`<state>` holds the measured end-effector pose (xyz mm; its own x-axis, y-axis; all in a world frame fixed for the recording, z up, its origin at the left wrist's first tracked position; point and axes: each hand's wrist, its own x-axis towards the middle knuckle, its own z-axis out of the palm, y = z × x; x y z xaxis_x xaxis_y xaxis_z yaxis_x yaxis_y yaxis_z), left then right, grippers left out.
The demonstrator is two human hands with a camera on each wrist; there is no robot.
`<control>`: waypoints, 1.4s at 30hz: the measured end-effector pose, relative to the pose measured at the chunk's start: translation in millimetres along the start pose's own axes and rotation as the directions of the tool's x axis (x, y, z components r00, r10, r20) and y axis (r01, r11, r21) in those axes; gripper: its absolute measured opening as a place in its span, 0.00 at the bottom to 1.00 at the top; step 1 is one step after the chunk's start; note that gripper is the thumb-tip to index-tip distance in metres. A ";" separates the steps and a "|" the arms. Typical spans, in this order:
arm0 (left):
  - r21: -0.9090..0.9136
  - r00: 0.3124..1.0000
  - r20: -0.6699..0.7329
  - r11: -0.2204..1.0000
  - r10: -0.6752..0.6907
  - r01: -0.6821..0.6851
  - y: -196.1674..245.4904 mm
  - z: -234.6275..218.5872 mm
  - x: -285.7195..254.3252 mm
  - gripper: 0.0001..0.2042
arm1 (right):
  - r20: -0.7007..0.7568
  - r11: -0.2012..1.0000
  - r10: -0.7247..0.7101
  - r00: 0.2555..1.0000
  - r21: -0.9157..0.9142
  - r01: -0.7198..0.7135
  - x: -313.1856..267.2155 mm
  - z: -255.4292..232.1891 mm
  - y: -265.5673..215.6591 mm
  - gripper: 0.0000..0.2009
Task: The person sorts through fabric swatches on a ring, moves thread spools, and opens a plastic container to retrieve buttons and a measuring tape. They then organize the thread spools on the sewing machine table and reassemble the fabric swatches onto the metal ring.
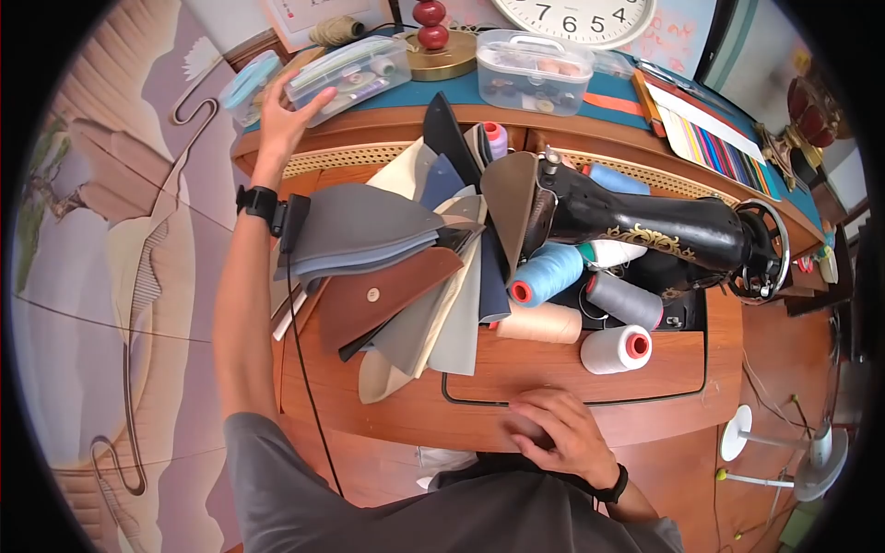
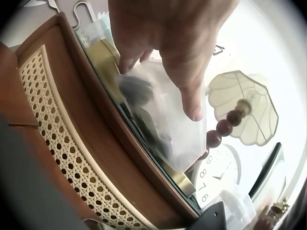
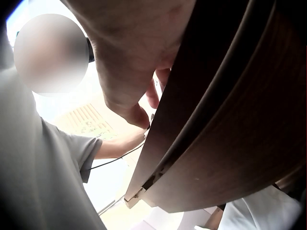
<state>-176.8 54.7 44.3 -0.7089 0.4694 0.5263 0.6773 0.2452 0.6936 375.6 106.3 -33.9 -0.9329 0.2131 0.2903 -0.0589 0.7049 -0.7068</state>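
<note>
At the back left, the left hand (image 1: pixel 284 115) grips a clear plastic box (image 1: pixel 355 81) with small items inside. In the left wrist view the thumb of this hand (image 2: pixel 168 52) lies along one side of the translucent box (image 2: pixel 168 120), the fingers at its other side. The right hand (image 1: pixel 560 429) is at the table's front edge, fingers loosely bent, with nothing seen in it. From below, the right wrist view shows that hand (image 3: pixel 139 62) beside the wooden table edge (image 3: pixel 192 124). Fanned leather pieces (image 1: pixel 369 221) lie between the hands.
A black sewing machine (image 1: pixel 645 217) stands at the right, with thread cones (image 1: pixel 616 350) around it. On the back shelf are another clear box (image 1: pixel 535 74), a lamp base (image 1: pixel 441 64), a clock (image 1: pixel 581 18) and a colour card (image 1: pixel 710 129). A cable (image 1: pixel 300 359) hangs from the left wrist.
</note>
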 end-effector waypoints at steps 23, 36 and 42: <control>0.221 0.976 0.104 0.952 0.193 -0.212 22.0 -20.1 -11.8 0.29 | -0.235 0.979 -0.179 0.955 0.052 0.196 -30.3 -9.9 10.9 0.22; 0.046 0.903 0.408 0.984 0.138 -0.171 164.9 -4.7 -262.9 0.19 | -0.303 0.938 0.319 0.898 -0.031 -0.344 -2.8 -85.6 39.1 0.36; 0.097 0.955 0.286 0.989 0.078 -0.110 153.5 6.2 -293.3 0.20 | -0.340 0.932 0.318 0.885 -0.057 -0.357 -12.3 -90.0 40.0 0.31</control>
<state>136.4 -40.1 -6.6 -0.5678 0.7100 0.4164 0.7672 0.2733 0.5803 416.7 192.8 -7.7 -0.7237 0.6428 0.2512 0.2983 0.6196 -0.7260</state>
